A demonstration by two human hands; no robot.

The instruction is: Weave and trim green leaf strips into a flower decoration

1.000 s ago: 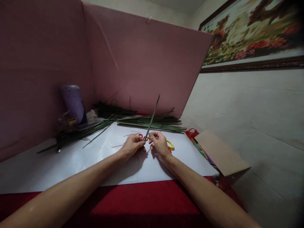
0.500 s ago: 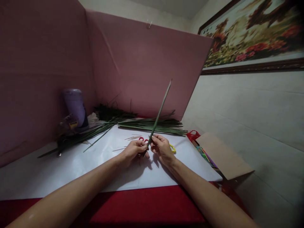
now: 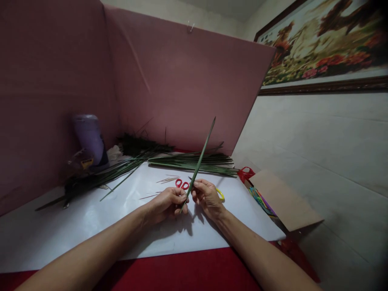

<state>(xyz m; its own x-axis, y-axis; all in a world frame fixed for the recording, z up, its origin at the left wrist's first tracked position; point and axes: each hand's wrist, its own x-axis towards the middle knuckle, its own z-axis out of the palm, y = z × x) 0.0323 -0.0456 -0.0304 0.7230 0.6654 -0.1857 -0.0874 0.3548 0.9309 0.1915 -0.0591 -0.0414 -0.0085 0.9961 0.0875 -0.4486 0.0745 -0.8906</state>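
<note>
A long, narrow green leaf blade point(image 3: 200, 159) rises at a slant from between my hands, its pointed tip up and to the right. My left hand point(image 3: 169, 203) pinches it near its lower end, and a short piece sticks out below the thumb. Closed fingers of my right hand point(image 3: 207, 196) press at the leaf's right edge, just above the left thumb. Behind the hands lie red-handled scissors point(image 3: 182, 184), their blades hidden. A yellow loop point(image 3: 221, 195) shows beyond my right hand. Thin brown strips point(image 3: 169, 179) lie on the white sheet point(image 3: 121, 226).
A bundle of similar leaves point(image 3: 194, 165) lies at the back, with more leaves point(image 3: 121, 171) at the left near a purple bottle point(image 3: 90, 137). At right, an open cardboard box point(image 3: 285, 200) holds colourful items. Pink panels point(image 3: 182, 81) stand behind and left.
The leaf's tip has dropped a little, and the blade has turned to show more of its green face. Both hands stay at it. The view has shifted slightly.
</note>
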